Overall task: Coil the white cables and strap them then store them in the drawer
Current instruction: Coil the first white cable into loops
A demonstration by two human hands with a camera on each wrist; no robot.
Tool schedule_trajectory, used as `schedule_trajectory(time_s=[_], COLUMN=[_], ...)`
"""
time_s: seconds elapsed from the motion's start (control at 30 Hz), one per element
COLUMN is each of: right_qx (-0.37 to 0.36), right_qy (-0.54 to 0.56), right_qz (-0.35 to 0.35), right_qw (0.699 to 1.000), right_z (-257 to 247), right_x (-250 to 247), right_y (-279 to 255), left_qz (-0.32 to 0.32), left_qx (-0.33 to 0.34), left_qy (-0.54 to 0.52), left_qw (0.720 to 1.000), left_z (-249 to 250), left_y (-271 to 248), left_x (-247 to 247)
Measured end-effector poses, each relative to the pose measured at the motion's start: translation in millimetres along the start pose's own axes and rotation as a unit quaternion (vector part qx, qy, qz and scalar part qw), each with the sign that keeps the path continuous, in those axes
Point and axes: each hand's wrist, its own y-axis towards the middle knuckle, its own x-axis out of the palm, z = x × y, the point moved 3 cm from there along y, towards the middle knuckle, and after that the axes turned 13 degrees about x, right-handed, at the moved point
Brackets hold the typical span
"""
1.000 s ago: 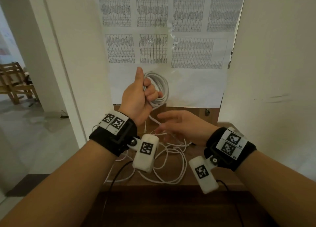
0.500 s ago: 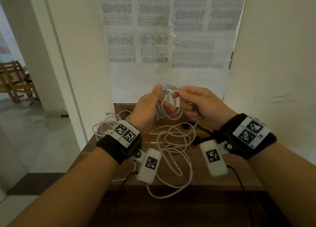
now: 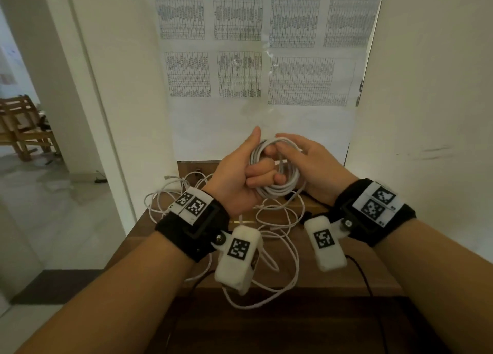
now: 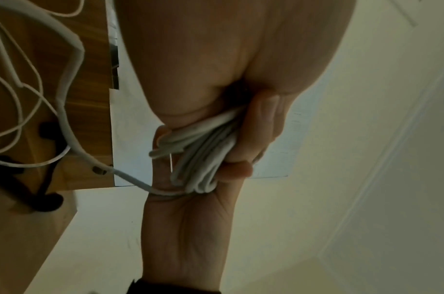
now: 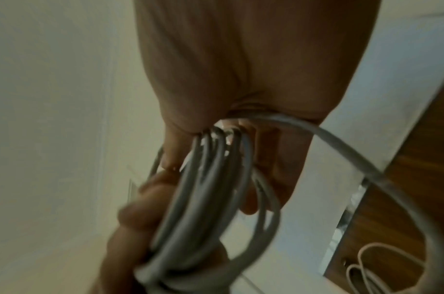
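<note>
A white cable is partly wound into a round coil [image 3: 280, 191], held in the air above a wooden table top [image 3: 360, 273]. My left hand [image 3: 264, 164] grips the coil's left side in a fist, thumb up. My right hand [image 3: 285, 145] lies over the coil's top and right side, and a strand runs through its fingers. In the left wrist view the coil [image 4: 203, 151] is bunched between both hands. The right wrist view shows the coil [image 5: 208, 189] blurred, with its tail arcing off to the right. More loose white cable [image 3: 277, 233] lies tangled on the table.
A black strap-like piece [image 4: 43, 199] lies on the table among the cables. A wall with printed sheets [image 3: 240, 73] rises just behind the table, with white walls on both sides. A doorway at the left shows a wooden chair [image 3: 24, 129].
A second ago my left hand held the coil alone while the right reached at the loose cable below. The right hand has since brought a loop up and now rests on the coil.
</note>
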Motion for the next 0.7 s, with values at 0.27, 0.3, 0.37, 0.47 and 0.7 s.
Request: schedule_trajectory(time_s=[0.27,0.3,0.37,0.47,0.7], right_qx=[0.050,0.047,0.045,0.047,0.053], right_qy=[0.175,0.189,0.210,0.215,0.199], right_qz=[-0.132,-0.131,-0.137,-0.150,-0.170], right_qw=[0.974,0.972,0.967,0.964,0.964], right_z=[-7,-8,-8,-10,3], right_x=[9,11,16,20,13], right_y=[-11,-13,-14,-15,-10], left_qz=[0.007,0.006,-0.001,-0.024,0.049], left_qx=[-0.030,-0.032,-0.041,-0.064,0.016], left_qy=[0.062,0.063,0.049,0.024,-0.057], left_qw=[0.998,0.997,0.998,0.997,0.997], left_z=[7,7,6,8,21], left_y=[-7,-8,-11,-12,-8], left_x=[-14,-14,-13,-6,1])
